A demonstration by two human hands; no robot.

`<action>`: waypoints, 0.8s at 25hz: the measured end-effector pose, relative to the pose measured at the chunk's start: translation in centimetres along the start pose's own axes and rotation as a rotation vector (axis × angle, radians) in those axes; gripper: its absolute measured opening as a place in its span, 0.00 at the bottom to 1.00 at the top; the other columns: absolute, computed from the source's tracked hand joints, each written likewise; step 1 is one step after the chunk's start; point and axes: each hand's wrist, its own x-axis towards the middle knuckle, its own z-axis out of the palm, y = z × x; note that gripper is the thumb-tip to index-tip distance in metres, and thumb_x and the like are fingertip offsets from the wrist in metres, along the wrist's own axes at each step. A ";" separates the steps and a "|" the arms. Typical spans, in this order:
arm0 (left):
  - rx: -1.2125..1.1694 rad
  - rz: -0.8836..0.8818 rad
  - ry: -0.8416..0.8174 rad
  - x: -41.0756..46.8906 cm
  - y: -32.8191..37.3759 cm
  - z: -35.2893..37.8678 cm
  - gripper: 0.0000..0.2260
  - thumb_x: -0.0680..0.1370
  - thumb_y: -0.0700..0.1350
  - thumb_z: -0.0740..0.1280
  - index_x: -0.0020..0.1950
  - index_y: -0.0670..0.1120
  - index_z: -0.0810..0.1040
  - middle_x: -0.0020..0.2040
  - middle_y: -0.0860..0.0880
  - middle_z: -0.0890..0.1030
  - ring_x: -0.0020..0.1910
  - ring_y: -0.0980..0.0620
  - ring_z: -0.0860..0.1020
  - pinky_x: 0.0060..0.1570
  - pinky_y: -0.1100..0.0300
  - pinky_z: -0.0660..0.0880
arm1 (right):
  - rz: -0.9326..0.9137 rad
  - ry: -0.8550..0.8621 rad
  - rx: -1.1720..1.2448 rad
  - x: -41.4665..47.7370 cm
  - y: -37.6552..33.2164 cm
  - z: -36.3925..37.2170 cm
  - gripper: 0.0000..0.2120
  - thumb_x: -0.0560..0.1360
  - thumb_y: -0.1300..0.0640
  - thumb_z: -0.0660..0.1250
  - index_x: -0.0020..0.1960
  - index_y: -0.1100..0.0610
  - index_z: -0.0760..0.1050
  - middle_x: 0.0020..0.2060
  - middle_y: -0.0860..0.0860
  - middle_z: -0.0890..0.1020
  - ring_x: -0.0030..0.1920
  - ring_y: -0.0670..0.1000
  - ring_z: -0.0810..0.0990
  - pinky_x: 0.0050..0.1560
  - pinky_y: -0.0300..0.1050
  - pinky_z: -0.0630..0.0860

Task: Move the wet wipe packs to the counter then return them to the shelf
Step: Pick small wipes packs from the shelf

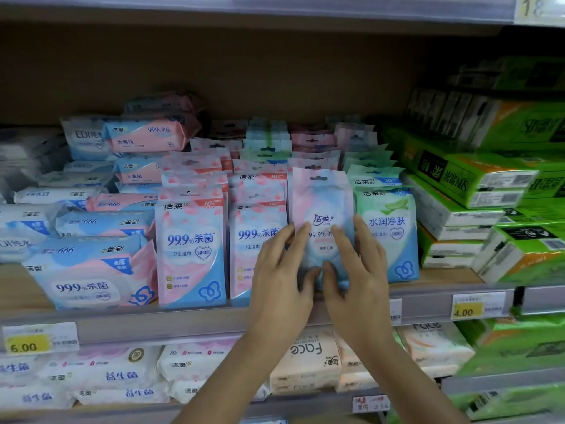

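Crowded shelf: left hand and right hand are clamping fingers round a wet wipe pack; moving it upright should spare neighbouring packs

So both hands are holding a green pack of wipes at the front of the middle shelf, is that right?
Not quite. The head view shows the left hand and right hand holding a pink and blue pack, not a green one, at the front of the middle shelf. A green pack stands just to its right.
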 end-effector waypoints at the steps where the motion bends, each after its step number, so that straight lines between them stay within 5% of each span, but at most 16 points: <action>1: -0.039 -0.025 -0.006 0.0 0.0 -0.2 0.27 0.72 0.39 0.70 0.70 0.49 0.70 0.69 0.49 0.71 0.68 0.55 0.65 0.68 0.67 0.59 | 0.012 -0.007 -0.013 0.1 -0.2 -0.2 0.20 0.73 0.60 0.65 0.65 0.59 0.72 0.70 0.61 0.66 0.66 0.60 0.67 0.63 0.56 0.69; 6: -0.097 0.021 0.009 1.7 0.5 -4.2 0.22 0.72 0.41 0.72 0.65 0.48 0.74 0.64 0.52 0.75 0.63 0.57 0.71 0.64 0.67 0.65 | -0.021 -0.018 0.005 2.6 -1.3 -2.1 0.19 0.71 0.60 0.67 0.62 0.61 0.73 0.63 0.59 0.72 0.63 0.57 0.70 0.64 0.40 0.63; 9: 0.119 0.099 -0.040 6.6 0.0 -8.8 0.23 0.71 0.41 0.72 0.65 0.49 0.74 0.63 0.50 0.77 0.61 0.51 0.74 0.58 0.67 0.64 | -0.037 -0.134 0.079 6.5 -2.1 -3.0 0.18 0.72 0.58 0.67 0.61 0.60 0.74 0.61 0.55 0.76 0.62 0.50 0.70 0.64 0.30 0.60; 15: 0.498 0.207 -0.149 14.3 -0.9 -11.7 0.18 0.72 0.46 0.70 0.62 0.50 0.78 0.60 0.47 0.80 0.59 0.44 0.77 0.57 0.52 0.74 | -0.156 -0.222 0.018 12.8 -3.7 -1.1 0.11 0.71 0.60 0.68 0.53 0.59 0.79 0.51 0.54 0.80 0.53 0.57 0.75 0.51 0.31 0.62; 20: 0.668 0.235 -0.186 15.9 -2.1 -10.7 0.12 0.73 0.45 0.67 0.56 0.52 0.82 0.59 0.50 0.81 0.60 0.45 0.75 0.55 0.55 0.70 | -0.078 -0.411 -0.135 13.3 -5.1 1.5 0.11 0.73 0.54 0.69 0.55 0.52 0.80 0.57 0.52 0.75 0.61 0.55 0.68 0.60 0.44 0.63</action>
